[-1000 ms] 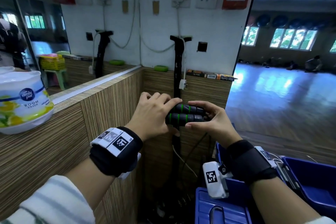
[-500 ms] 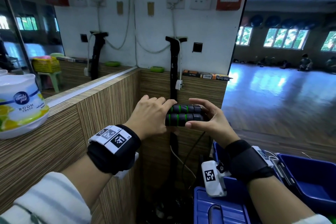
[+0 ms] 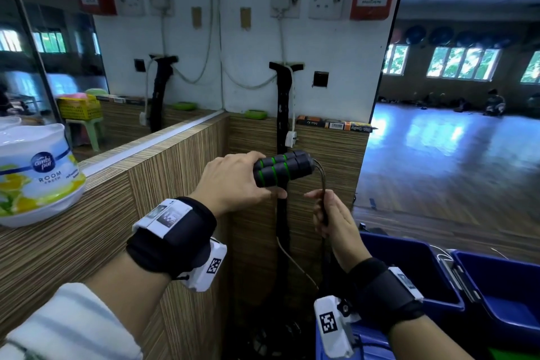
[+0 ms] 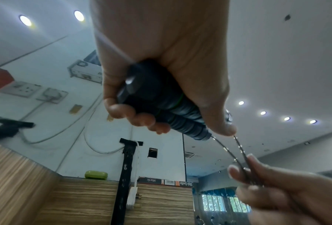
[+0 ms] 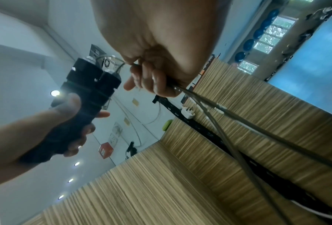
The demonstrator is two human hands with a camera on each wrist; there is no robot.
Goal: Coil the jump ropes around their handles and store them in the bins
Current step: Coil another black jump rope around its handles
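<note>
My left hand (image 3: 233,181) wraps both black handles (image 3: 282,168) together, held up before the wood-panelled wall (image 3: 175,172). Just right, my right hand (image 3: 336,222) pinches the two rope strands (image 3: 322,181) hanging down beside the blue bins (image 3: 432,272).

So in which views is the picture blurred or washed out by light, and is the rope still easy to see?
Head view: sharp on the handles, floor glare at right. Left wrist view: the rope is thin and smeared, with ceiling spotlights behind. Right wrist view: a spotlight flares beside the left hand; rope strands plain.

matt ribbed foam handles (image 3: 282,168)
</note>
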